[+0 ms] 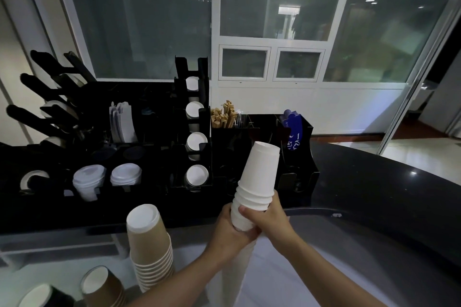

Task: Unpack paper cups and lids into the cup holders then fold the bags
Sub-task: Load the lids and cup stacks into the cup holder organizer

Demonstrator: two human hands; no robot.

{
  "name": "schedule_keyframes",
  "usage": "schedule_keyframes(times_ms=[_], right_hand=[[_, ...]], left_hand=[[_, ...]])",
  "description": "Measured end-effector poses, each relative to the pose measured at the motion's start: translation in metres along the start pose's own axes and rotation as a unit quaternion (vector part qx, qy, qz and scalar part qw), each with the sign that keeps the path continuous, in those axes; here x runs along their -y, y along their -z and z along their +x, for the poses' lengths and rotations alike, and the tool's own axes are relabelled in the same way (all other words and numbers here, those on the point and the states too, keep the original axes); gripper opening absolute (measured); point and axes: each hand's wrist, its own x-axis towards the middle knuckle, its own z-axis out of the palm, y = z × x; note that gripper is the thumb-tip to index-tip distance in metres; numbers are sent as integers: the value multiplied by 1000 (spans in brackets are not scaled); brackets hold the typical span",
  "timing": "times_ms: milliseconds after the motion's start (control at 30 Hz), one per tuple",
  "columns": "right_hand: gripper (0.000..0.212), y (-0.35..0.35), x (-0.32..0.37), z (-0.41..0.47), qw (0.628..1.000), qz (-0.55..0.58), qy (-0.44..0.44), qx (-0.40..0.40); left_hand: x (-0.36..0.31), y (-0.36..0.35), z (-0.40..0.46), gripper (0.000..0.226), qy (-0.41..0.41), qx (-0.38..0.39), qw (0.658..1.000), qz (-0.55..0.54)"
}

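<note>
Both hands grip one stack of white cups (259, 177), held bottoms-up and tilted slightly right above the near edge of the desk (374, 182). The left hand (230, 230) wraps the lower rims from the left; the right hand (265, 219) wraps them from the right, fingers curled across the front. Below the hands the stack continues downward inside a translucent bag (239, 271). Left of the hands stands an inverted stack of brown cups (149, 244), apart from them. Behind, the black cup holder (154, 157) on the desk carries white lids (126, 174) and cups in its compartments
</note>
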Motion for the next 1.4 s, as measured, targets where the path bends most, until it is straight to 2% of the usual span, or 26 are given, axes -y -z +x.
schedule_keyframes(times_ms=[67, 233, 367, 467, 667, 733, 800, 900, 1000, 1133, 1267, 1333, 1400], right_hand=[[78, 1, 1, 0, 1000, -19, -6, 4], [75, 15, 19, 5, 999, -5, 21, 41], [86, 27, 35, 9, 996, 1, -24, 84], [85, 28, 41, 13, 990, 56, -37, 127], [95, 22, 53, 25, 984, 95, -57, 138], [97, 19, 56, 29, 984, 96, -54, 141], [97, 16, 62, 36, 984, 97, -46, 143], [82, 7, 78, 51, 982, 87, -33, 165], [70, -4, 99, 73, 980, 91, -19, 175], [63, -18, 124, 103, 974, 86, 13, 208], [68, -31, 147, 125, 970, 54, 28, 234], [73, -35, 160, 136, 979, -4, 51, 198], [83, -38, 175, 152, 989, -36, 91, 113]], left_hand=[[8, -1, 2, 71, 2, 11, 1000, 20], [48, 5, -6, 87, 53, 54, 994, 83], [65, 12, -15, 83, 37, 51, 993, 103], [65, 18, -15, 89, 35, 60, 993, 93], [46, 28, -16, 102, -33, 71, 995, 60], [36, 32, -18, 100, -57, 54, 996, 39], [18, 37, -18, 89, -89, -4, 996, 1], [-32, 49, -4, 88, -129, -82, 986, -61], [-86, 65, 17, 91, -148, -72, 982, -87], [-134, 86, 38, 61, -147, -106, 982, -45], [-161, 117, 57, 59, -151, -141, 978, 7], [-170, 135, 68, 61, -155, -140, 978, 31], [-176, 151, 79, 64, -163, -142, 975, 59]])
